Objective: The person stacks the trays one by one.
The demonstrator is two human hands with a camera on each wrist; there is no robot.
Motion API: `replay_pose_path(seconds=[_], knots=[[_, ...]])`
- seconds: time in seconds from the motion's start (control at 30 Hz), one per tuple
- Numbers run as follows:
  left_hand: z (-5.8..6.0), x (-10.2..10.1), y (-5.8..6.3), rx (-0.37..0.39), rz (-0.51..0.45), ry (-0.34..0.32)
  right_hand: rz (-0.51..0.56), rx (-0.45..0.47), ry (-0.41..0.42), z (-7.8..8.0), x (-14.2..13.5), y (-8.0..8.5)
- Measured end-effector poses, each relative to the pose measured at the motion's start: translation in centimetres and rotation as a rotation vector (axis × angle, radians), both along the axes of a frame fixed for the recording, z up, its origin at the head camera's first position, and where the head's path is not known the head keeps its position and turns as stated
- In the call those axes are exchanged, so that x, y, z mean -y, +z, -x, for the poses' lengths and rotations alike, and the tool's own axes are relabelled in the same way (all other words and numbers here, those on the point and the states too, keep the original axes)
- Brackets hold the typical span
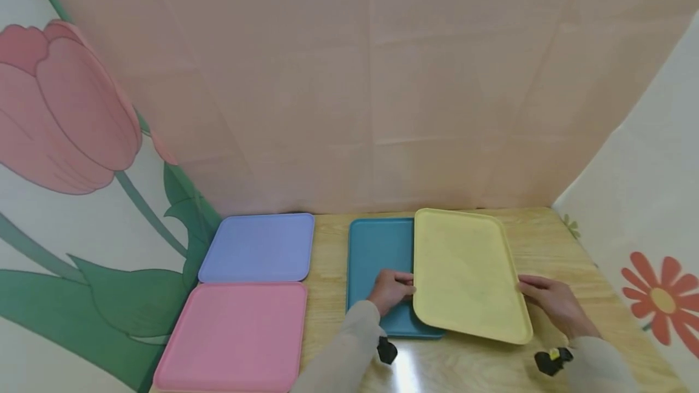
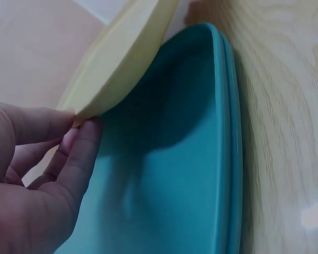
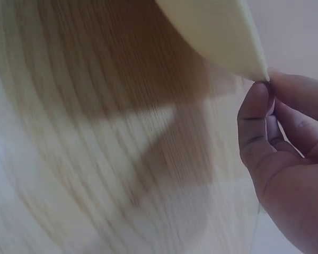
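hands (image 1: 389,291) pinch the yellow tray (image 1: 472,275) by its facing edges, left hand (image 2: 42,211) at its 9 o'clock and right hand (image 3: 297,185) at its 3 o'clock, and hold it tilted above the table (image 1: 330,296), over the 3 o'clock side of the teal tray (image 1: 380,250) (two teal rims (image 2: 219,132) run close together in the left wrist view). farther toward 9 o'clock, well apart from the yellow tray, lies the periwinkle tray (image 1: 258,248), with the pink tray (image 1: 233,337) just beside it at 6 o'clock.
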State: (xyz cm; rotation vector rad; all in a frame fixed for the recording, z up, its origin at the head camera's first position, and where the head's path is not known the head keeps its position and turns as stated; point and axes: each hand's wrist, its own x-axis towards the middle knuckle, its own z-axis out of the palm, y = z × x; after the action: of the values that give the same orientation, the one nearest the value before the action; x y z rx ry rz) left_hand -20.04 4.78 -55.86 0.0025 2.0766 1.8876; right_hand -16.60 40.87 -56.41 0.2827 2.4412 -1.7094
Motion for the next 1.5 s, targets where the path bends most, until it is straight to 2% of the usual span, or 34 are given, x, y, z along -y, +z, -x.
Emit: replay_pose_path(seconds=[0.1,0.5,0.73,0.9,1.17,1.5], knots=[[0.1,0.8,-0.1,0.008,0.026,0.006,0.035,-0.011,0.006,0.2,0.8,0.1],[-0.1,3.6,0.3,-0.009,0.069,0.014,0.016,-0.045,0.034,1.0,3.8,0.5],[-0.2,5.2,0.5,-0.007,0.046,0.018,-0.001,-0.026,0.041,1.4,5.2,0.2],[-0.4,6.3,0.3,-0.012,0.061,0.013,0.031,-0.020,0.049,1.6,6.2,0.0],[-0.9,8.2,-0.3,-0.022,0.026,0.024,0.034,-0.029,0.069,2.0,8.0,-0.3],[-1.2,10.2,-0.8,-0.071,0.092,0.023,0.029,-0.034,0.089,2.5,10.0,-0.1]])
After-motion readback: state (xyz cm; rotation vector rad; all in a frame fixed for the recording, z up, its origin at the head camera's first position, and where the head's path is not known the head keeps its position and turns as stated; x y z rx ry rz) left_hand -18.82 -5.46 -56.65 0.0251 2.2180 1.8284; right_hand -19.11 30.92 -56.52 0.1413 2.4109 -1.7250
